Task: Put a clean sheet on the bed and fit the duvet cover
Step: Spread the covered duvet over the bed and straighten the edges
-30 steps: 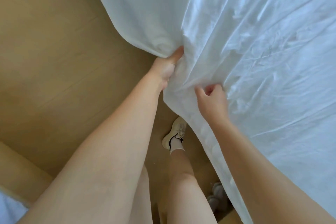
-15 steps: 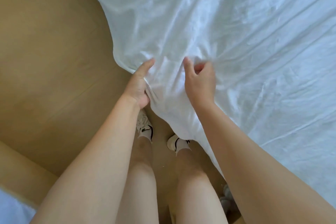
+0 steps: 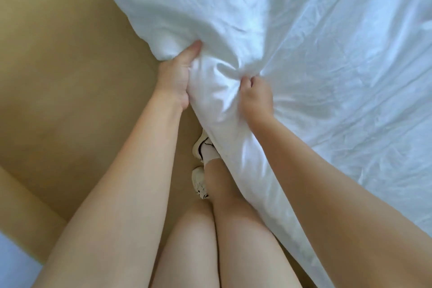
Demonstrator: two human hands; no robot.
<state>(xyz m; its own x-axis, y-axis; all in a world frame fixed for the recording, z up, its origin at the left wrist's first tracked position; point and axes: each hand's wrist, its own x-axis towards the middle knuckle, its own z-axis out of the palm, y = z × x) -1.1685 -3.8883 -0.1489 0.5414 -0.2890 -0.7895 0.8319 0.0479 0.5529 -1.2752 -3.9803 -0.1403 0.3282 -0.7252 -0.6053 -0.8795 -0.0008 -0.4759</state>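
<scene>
At the bedside, fingers of both hands are digging into the white bedding (image 3: 304,54). The left hand (image 3: 175,79) is clutching its thick bunched edge and the right hand (image 3: 257,98) is pinching a fold beside it, probably to tug it straight. Beyond them it is lying spread over the bed. One shoe (image 3: 201,146) is showing a dark curved mark, but no writing is readable.

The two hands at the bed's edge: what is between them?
A bunched fold of the white sheet fills the gap between the left hand and the right hand; each hand grips it. The head view shows this.
</scene>
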